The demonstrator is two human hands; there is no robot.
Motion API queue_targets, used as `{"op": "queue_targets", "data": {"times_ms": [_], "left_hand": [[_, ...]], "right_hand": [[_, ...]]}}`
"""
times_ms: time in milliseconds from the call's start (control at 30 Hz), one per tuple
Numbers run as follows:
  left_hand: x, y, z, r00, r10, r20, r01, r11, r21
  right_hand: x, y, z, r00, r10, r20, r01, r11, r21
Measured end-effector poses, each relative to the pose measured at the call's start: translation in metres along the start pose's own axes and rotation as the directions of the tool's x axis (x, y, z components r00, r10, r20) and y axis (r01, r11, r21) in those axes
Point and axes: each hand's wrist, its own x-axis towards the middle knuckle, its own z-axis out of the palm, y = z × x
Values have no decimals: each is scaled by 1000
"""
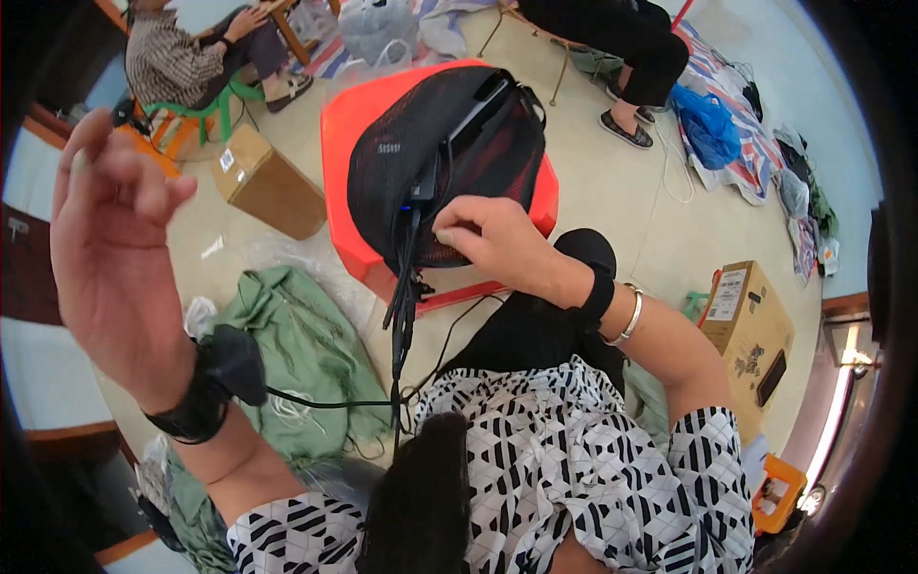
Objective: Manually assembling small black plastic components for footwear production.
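A rounded black mesh bag (392, 143) lies on a red plastic stool (346, 105) in front of me. On top of the bag rest a slim black device (480, 107) and a small black box with a blue light (421, 189), from which black cables (400, 325) run down toward me. My right hand (497, 239) is over the bag's near right part, thumb and forefinger pinched together; whatever sits between them is too small to make out. Raised at the far left, away from the bag, my left hand (120, 249) has bent, separated fingers, slightly blurred, with nothing visible in them.
Green cloth (296, 354) lies on the floor at left, near a cardboard box (271, 187). Another carton (751, 330) carrying a phone (772, 381) stands at right. Two seated people (182, 57) are beyond the stool. A blue plastic bag (706, 129) lies far right.
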Motion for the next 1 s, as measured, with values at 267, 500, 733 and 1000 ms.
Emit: {"op": "queue_targets", "data": {"times_ms": [267,500,733,1000], "left_hand": [[17,-107,2,897,-190,399,-317,352,881],[34,-165,12,742,-218,634,-592,230,772],[44,-196,-1,760,-295,579,-515,272,813],[24,-201,12,909,-255,329,-306,126,943]], "right_hand": [[-9,-25,30,793,575,201,-508,441,740],[3,-29,44,710,677,195,-535,339,774],[4,-18,46,793,605,70,-518,609,600],[-16,-4,4,727,642,245,-640,502,582]]}}
